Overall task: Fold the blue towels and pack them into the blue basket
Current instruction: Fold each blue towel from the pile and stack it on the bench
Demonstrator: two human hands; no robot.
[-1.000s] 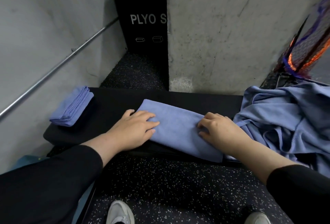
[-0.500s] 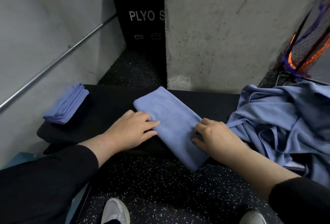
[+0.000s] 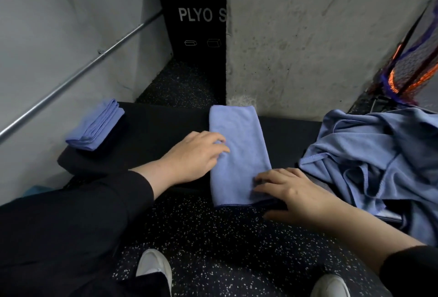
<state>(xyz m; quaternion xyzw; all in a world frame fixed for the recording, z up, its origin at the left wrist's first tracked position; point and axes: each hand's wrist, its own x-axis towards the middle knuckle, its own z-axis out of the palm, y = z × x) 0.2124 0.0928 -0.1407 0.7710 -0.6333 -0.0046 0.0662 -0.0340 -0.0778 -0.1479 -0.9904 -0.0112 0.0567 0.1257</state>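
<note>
From the head camera, a folded blue towel [image 3: 238, 152] is lying lengthwise across the black bench [image 3: 151, 131], its near end hanging over the front edge. The left hand [image 3: 194, 154] is resting flat on the towel's left edge, grip wide and holding nothing. The right hand [image 3: 291, 192] is pressing its fingers on the near right corner, grip likewise spread. A finished folded stack [image 3: 96, 125] is sitting at the bench's left end, and a heap of unfolded towels [image 3: 379, 159] is lying at the right.

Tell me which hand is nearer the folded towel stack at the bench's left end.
Left. The left hand is nearer the folded towel stack; the right hand lies farther right.
</note>
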